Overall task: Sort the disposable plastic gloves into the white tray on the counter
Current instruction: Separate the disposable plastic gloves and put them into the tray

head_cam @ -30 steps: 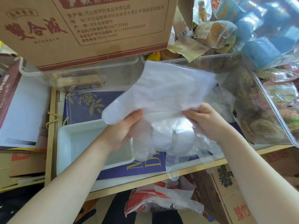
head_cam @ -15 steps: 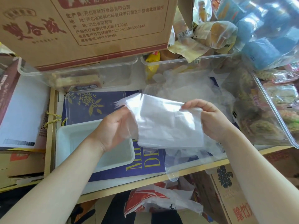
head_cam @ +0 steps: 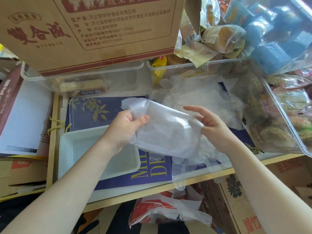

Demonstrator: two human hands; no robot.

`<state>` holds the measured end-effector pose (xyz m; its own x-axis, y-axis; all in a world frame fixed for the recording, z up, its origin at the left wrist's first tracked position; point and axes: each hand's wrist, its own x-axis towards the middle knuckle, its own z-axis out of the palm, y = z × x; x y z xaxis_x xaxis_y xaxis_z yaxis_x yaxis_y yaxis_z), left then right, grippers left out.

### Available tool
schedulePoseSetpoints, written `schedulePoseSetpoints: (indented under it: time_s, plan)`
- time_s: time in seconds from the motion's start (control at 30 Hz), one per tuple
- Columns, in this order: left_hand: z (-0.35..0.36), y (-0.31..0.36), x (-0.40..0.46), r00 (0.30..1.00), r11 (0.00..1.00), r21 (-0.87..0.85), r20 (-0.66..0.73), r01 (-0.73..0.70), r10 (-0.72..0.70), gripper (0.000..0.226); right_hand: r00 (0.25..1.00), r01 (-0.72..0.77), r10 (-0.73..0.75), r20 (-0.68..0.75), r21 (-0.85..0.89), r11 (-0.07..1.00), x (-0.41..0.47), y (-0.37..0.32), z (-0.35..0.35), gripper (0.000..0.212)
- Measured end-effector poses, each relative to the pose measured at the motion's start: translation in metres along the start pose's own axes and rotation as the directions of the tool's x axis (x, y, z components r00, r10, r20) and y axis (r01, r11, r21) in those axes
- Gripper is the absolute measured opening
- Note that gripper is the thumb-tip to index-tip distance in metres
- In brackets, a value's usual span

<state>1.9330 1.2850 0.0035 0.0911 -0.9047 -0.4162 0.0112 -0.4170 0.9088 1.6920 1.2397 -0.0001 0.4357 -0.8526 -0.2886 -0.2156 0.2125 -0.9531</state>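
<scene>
Centre frame: left hand [head_cam: 125, 128] fingers gripped a folded translucent plastic glove [head_cam: 166, 130] (thumb on top); right hand [head_cam: 208, 123], fingers spread, touched its edge above the white rectangular tray [head_cam: 70, 149].

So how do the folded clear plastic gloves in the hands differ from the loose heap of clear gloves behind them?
The folded clear plastic gloves are flattened and lifted; the loose heap of clear gloves lies crumpled on the counter. The left hand grips the folded ones; nothing touches the heap. Both are thin translucent film, outside the white tray.
</scene>
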Motion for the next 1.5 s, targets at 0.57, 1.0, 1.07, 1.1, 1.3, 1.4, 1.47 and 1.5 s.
schedulePoseSetpoints:
  time_s: [0.57, 1.0, 1.07, 1.1, 1.3, 1.4, 1.47, 1.5]
  plan:
    - [0.01, -0.009, 0.009, 0.962, 0.995, -0.008, -0.258, -0.095, 0.09, 0.054, 0.985, 0.17, -0.17, 0.027, -0.013, 0.985, 0.006, -0.001, 0.002, 0.071]
    - [0.002, 0.002, 0.004, 0.978, 0.998, 0.003, 0.196, 0.067, -0.067, 0.02, 0.959, 0.262, -0.231, 0.164, -0.202, 0.944, 0.006, -0.025, 0.0, 0.056]
    - [0.002, 0.002, 0.003, 0.972, 0.995, -0.051, 0.223, 0.083, -0.069, 0.022, 0.96, 0.239, -0.203, 0.192, -0.191, 0.952, 0.007, -0.026, -0.001, 0.062]
    - [0.003, 0.0, 0.003, 0.974, 0.993, -0.085, 0.217, 0.085, -0.065, 0.026, 0.964, 0.226, -0.191, 0.187, -0.19, 0.955, 0.008, -0.025, -0.001, 0.067]
    - [0.003, -0.008, 0.005, 0.989, 0.964, -0.233, 0.107, 0.129, -0.106, 0.026, 0.994, -0.098, 0.103, -0.023, 0.168, 0.981, 0.007, -0.026, -0.007, 0.024]
    - [0.001, -0.009, 0.004, 0.989, 0.943, -0.305, 0.097, 0.132, -0.107, 0.024, 0.985, -0.174, 0.174, -0.023, 0.0, 0.985, 0.005, -0.019, -0.005, 0.015]
    - [0.0, -0.009, 0.002, 0.984, 0.938, -0.309, 0.131, 0.155, -0.12, 0.021, 0.987, -0.147, 0.145, -0.071, -0.027, 0.989, 0.007, -0.016, 0.001, 0.016]
    - [-0.002, -0.01, 0.002, 0.981, 0.944, -0.288, 0.151, 0.163, -0.124, 0.016, 0.982, -0.141, 0.141, -0.123, 0.004, 0.99, 0.008, -0.016, 0.002, 0.019]
